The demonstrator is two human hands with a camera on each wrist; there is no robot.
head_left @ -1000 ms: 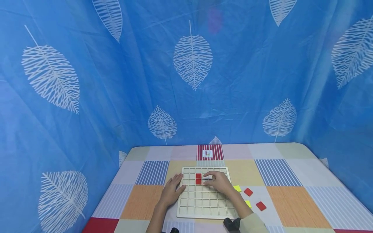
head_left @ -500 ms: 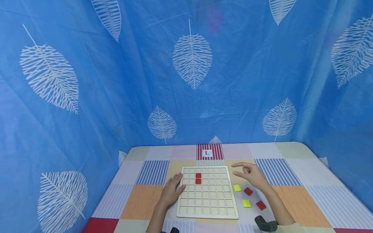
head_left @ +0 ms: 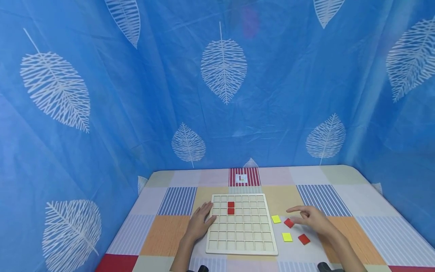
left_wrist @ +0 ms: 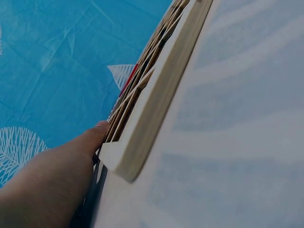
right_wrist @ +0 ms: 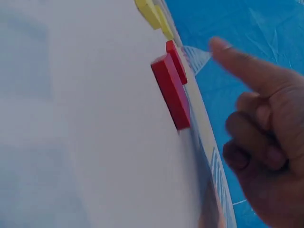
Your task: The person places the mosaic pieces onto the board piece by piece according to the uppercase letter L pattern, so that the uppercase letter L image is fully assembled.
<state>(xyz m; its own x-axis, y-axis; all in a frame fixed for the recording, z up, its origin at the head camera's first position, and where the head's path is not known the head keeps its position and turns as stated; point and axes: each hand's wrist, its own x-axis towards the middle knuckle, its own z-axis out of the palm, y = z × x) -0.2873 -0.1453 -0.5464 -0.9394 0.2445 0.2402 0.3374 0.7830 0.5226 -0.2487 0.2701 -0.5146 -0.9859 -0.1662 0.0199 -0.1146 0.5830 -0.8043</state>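
Observation:
In the head view a pale grid board (head_left: 239, 235) lies on the table, with two red square tiles (head_left: 231, 211) in its upper cells, one above the other. My left hand (head_left: 198, 223) rests against the board's left edge with fingers spread; the left wrist view has the thumb at the board's rim (left_wrist: 147, 114). To the right of the board my right hand (head_left: 314, 220) hovers over a loose red tile (head_left: 289, 223), index finger and thumb apart, other fingers folded in. Nothing shows between finger and thumb. A second loose red tile (head_left: 304, 239) lies nearer the front.
Two yellow tiles (head_left: 287, 237) lie between the board and the loose red tiles. A small printed grid card (head_left: 241, 178) is at the far side of the patchwork tablecloth (head_left: 346, 241). Blue leaf-patterned cloth (head_left: 272, 94) hangs behind and at the sides.
My right hand has left the upper part of the board, swung right, then come down over the loose red tile. The left hand stays at the board's edge.

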